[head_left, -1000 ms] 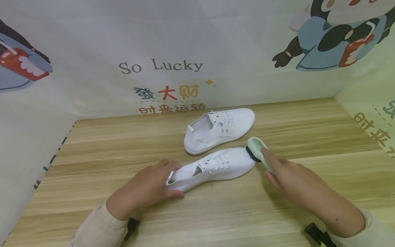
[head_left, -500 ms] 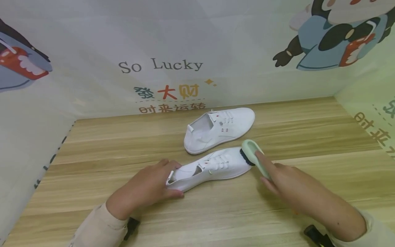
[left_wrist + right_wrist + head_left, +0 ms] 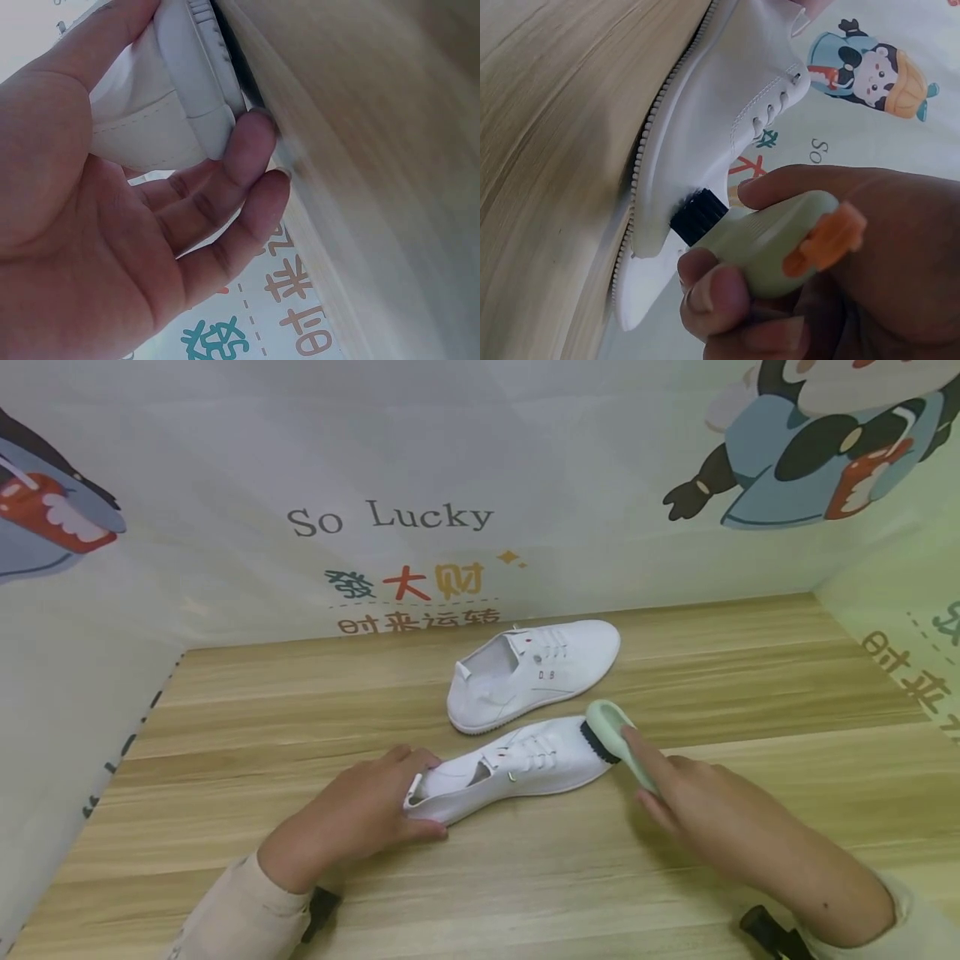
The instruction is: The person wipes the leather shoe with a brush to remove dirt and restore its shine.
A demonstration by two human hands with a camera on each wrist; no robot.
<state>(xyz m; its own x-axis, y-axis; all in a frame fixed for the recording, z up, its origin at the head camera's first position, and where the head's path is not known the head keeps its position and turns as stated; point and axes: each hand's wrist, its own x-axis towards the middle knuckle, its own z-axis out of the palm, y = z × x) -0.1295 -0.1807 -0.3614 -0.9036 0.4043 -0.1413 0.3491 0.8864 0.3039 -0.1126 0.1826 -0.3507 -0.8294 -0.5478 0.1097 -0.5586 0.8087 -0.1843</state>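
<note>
A white lace-up shoe (image 3: pixel 543 760) lies on the wooden surface, its toe to the right. My left hand (image 3: pixel 360 814) grips it by the heel, thumb on the near side; in the left wrist view fingers (image 3: pixel 251 146) curl about the heel's back. With my right hand (image 3: pixel 697 802) I hold a pale green brush (image 3: pixel 611 722), whose dark bristles (image 3: pixel 697 216) touch the shoe's toe. An orange piece (image 3: pixel 829 240) shows at the handle's end in the right wrist view. The second white shoe (image 3: pixel 577 660) lies just behind, apart from both hands.
A wood-grain tabletop (image 3: pixel 300 693) spreads beneath both shoes. Behind it rises a pale printed backdrop (image 3: pixel 600 485) with lettering and cartoon figures, and its sides (image 3: pixel 67 693) close in at left and right. A dark strap piece (image 3: pixel 322 910) hangs by the left sleeve.
My right hand has brought the brush slightly left and down over the shoe's toe, most of it in the first half second. The left hand and both shoes stay in place.
</note>
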